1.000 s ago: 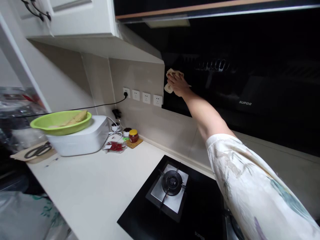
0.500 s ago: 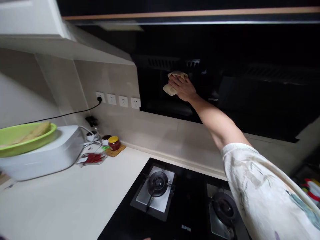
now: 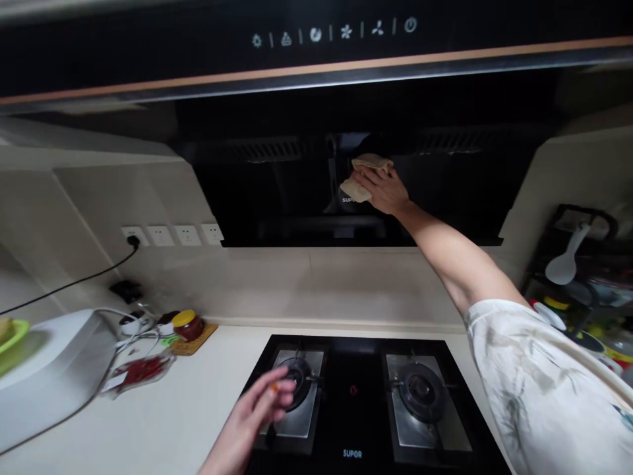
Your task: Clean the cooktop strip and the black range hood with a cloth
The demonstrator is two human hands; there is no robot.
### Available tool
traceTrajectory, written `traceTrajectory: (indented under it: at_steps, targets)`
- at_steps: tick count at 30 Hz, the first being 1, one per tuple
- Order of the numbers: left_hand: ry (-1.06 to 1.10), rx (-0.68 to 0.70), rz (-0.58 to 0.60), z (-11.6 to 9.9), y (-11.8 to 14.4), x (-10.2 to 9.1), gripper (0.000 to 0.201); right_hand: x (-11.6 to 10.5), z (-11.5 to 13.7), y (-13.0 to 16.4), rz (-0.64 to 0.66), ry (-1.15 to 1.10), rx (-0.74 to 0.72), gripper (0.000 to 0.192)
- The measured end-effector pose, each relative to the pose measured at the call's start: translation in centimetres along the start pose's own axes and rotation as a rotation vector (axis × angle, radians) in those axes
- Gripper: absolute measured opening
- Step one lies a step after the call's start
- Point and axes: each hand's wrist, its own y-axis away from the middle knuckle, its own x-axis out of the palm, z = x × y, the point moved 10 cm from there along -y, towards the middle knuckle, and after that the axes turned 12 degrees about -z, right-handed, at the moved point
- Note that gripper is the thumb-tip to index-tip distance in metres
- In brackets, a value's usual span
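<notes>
My right hand (image 3: 383, 188) presses a beige cloth (image 3: 357, 189) against the black glossy panel of the range hood (image 3: 277, 191), over part of its lettering. The cloth is bunched under the fingers and shows at their left and above. Over the left burner (image 3: 298, 381) of the black gas hob (image 3: 353, 422) hovers my left hand (image 3: 260, 409), its fingers loosely bent and apart. A small orange spot shows near its fingertips; I cannot make out what it is.
On the left counter stand a white appliance (image 3: 59, 369) with a green basin (image 3: 12, 346) on top, a yellow-lidded jar (image 3: 188, 325) and a pack of red chillies (image 3: 141, 371). A rack with a white ladle (image 3: 566, 260) is at right. The hood's front edge (image 3: 316, 72) juts overhead.
The view has swung right and up, bringing the hood's touch icons into sight. My right hand and the cloth have moved right along the panel. My left hand has come up into view.
</notes>
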Motion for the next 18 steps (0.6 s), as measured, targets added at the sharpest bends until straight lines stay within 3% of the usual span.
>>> traceTrajectory:
  at_steps: [3,5,9,12,13,15,18]
  targets:
    - [-0.168,0.405,-0.04,-10.7,-1.7,1.9,0.082,-1.1,-3.7,2.9,-0.02,0.028,0.099,0.062]
    - [-0.277,0.706,-0.121,-17.5,-1.5,3.0,0.074,-1.7,-6.3,5.0,-0.025,0.051,0.187,0.063]
    - [-0.564,1.334,-0.459,-29.3,2.0,4.0,0.071,-3.1,-12.1,9.6,-0.067,0.116,0.438,0.063]
    - [-0.703,1.765,-0.747,-35.8,5.4,4.1,0.089,-4.6,-15.9,12.9,-0.136,0.164,0.684,0.065]
    - [-0.73,1.86,-0.817,-37.5,6.1,4.0,0.097,-5.0,-16.7,13.7,-0.157,0.175,0.769,0.068]
    - [-0.795,1.91,-0.913,-40.5,6.5,3.7,0.109,-5.5,-17.6,14.7,-0.198,0.184,0.945,0.073]
    - [-0.851,1.757,-0.975,-44.1,5.5,2.8,0.113,-5.3,-16.6,14.9,-0.26,0.169,1.209,0.075]
